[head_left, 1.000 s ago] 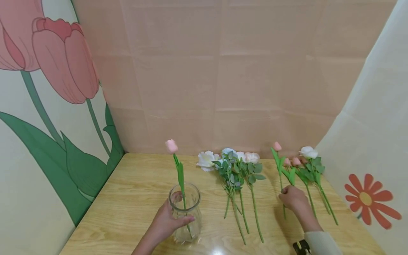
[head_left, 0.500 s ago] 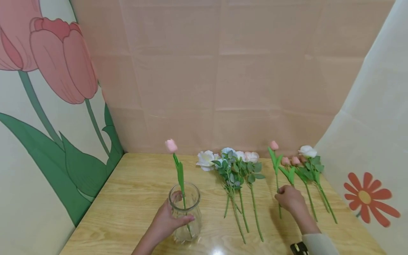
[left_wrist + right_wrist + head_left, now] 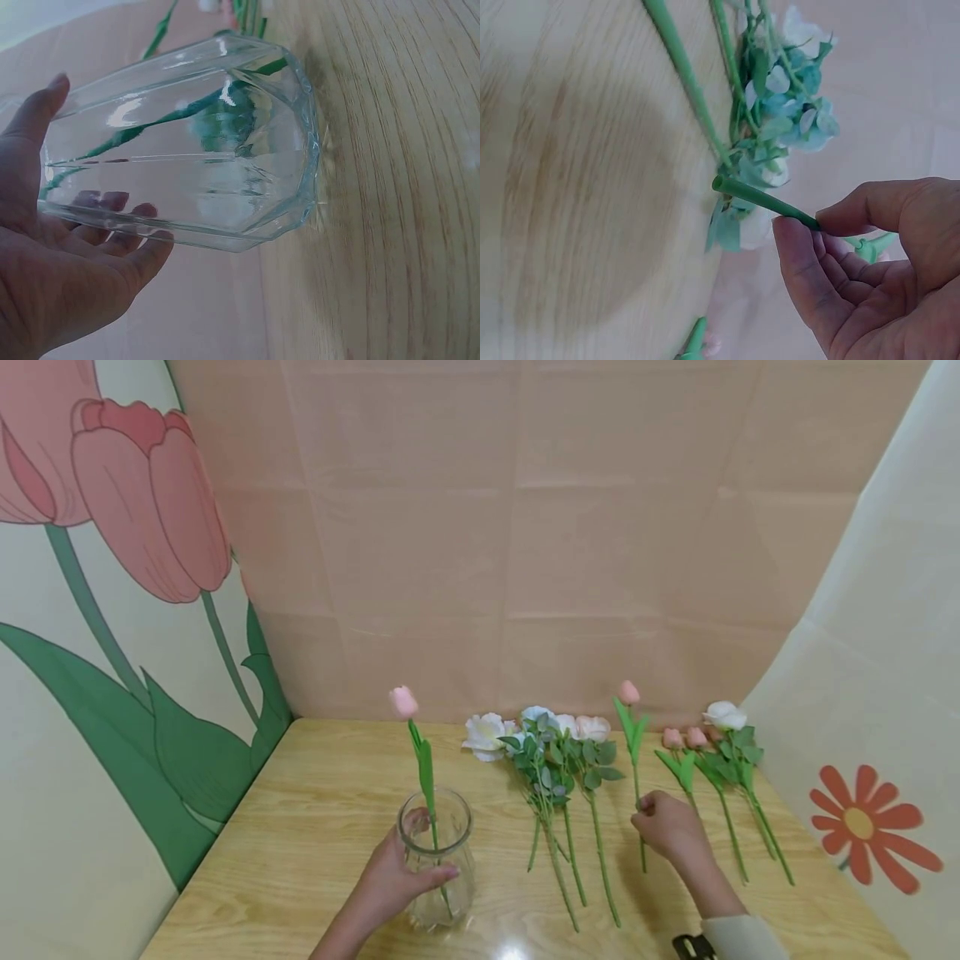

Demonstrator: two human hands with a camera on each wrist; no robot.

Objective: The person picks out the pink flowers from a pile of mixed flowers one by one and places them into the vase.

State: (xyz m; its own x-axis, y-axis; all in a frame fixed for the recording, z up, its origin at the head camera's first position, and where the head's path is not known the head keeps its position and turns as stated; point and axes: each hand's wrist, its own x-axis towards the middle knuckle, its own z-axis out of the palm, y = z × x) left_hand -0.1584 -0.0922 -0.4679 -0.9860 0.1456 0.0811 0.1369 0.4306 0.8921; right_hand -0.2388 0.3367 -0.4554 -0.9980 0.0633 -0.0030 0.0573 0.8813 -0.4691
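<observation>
My left hand (image 3: 397, 878) grips a clear glass vase (image 3: 459, 893) around its side, thumb in front and fingers behind. In the left wrist view the faceted vase (image 3: 202, 150) stands on the wood. One pink tulip (image 3: 403, 702) leans in it, its green stem (image 3: 172, 116) showing through the glass. My right hand (image 3: 670, 827) pinches another pink tulip (image 3: 628, 693) by its stem between thumb and forefinger. The right wrist view shows the hollow cut end of that stem (image 3: 754, 199) sticking out past the fingertips, above the table.
A bunch of white, blue and pale pink flowers (image 3: 551, 760) lies mid-table with long stems toward me. To the right lie more pink tulips (image 3: 695, 739) and a white rose (image 3: 725, 717). The wooden table (image 3: 300, 827) ends at a pinkish backdrop (image 3: 420, 568).
My right hand has moved left and carries its tulip away from the others on the right, the bloom rising slightly. My left hand and the vase have stayed in place.
</observation>
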